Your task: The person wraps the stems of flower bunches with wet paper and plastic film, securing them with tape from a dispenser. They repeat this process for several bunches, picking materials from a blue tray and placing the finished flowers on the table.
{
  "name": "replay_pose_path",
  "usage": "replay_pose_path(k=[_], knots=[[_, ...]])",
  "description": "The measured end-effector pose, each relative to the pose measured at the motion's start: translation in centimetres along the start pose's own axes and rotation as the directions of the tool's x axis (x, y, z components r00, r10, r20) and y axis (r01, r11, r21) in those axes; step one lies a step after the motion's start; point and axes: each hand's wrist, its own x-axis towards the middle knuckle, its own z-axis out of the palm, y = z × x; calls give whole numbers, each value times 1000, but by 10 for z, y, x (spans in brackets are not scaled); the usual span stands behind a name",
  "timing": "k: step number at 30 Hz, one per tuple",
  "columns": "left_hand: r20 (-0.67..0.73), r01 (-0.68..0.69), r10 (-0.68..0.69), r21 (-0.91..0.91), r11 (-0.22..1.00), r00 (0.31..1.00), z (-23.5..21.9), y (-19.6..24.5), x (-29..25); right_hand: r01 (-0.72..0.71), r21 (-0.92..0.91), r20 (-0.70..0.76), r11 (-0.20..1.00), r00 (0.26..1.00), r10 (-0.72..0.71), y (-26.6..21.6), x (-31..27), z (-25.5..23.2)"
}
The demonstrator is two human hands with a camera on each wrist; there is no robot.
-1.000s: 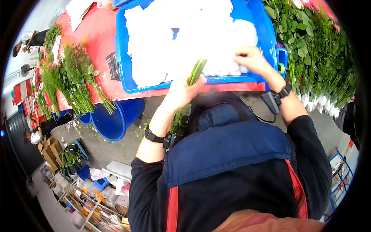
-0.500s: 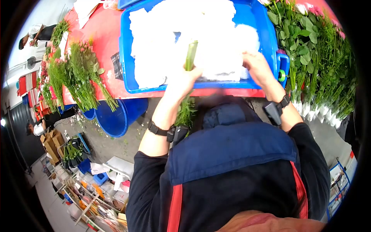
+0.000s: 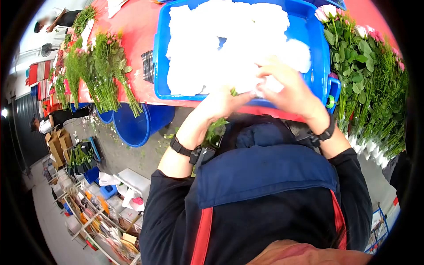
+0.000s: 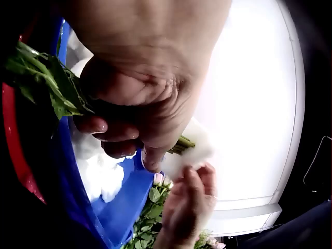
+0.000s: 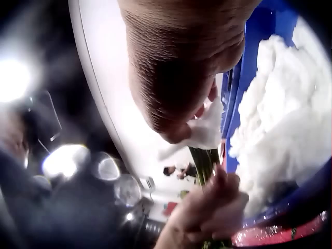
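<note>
My left hand (image 3: 218, 104) grips a bunch of green stems (image 4: 182, 145), their cut ends poking out past the thumb. Leaves (image 4: 54, 85) of the same bunch hang out on the other side of that hand. A wad of white cotton (image 4: 201, 150) is pinched in the fingers of my right hand (image 3: 289, 90) and lies against the stem ends. Both hands are close together over the near rim of a blue tub (image 3: 329, 57), which holds a large heap of white cotton (image 5: 282, 104).
The tub stands on a red-covered table (image 3: 137, 26). Flower bunches (image 3: 364, 75) with white-wrapped stem ends lie at the right, more bunches (image 3: 99, 73) at the left. Blue buckets (image 3: 132, 126) stand below the table edge. People (image 3: 55, 20) work at the far left.
My right hand has come away from the cotton heap with a wad and moved left to the stem ends. The stems in my left hand have tipped from upright toward the right hand.
</note>
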Motion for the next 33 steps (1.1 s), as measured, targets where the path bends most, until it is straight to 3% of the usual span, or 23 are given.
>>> replay_pose_path(k=[2,5,6,9,10,13,16,19,22,25,29,30,33], knots=[[43,-56,63,-160,986,997,3,1,-2,19,-44,89,999,996,-15,-3,4,13],[205,18,52,-326,945,977,-4,-8,-4,-324,333,113,886,946,303,12,0,18],[239,-35,149,-425,904,960,-5,-13,-2,-387,466,155,795,921,358,8,0,28],[-4,-53,61,-540,840,998,7,-12,-2,-626,715,412,311,738,535,10,-5,42],[-65,-150,137,-552,820,988,10,-17,-1,-611,731,396,303,742,542,9,-4,46],[-64,-181,181,-633,753,981,9,-21,3,-481,838,307,259,807,504,3,-2,60],[69,-49,136,-700,712,988,4,-17,8,-256,934,112,249,872,476,-15,15,78],[81,2,78,-705,709,994,5,-14,7,-552,806,404,216,779,480,-4,5,64],[-54,-143,157,-760,634,986,12,-13,3,-602,764,378,233,709,596,0,3,63],[-139,-321,295,-565,760,945,18,-22,6,-534,814,310,231,734,605,-1,5,70],[-169,-234,168,-544,806,971,14,-21,12,-645,748,412,154,634,654,12,8,75],[-212,-252,165,-500,829,963,11,-24,14,-685,727,544,46,615,571,13,14,71],[-231,-195,89,-491,849,969,-10,-25,11,-646,700,548,304,759,351,48,33,65]])
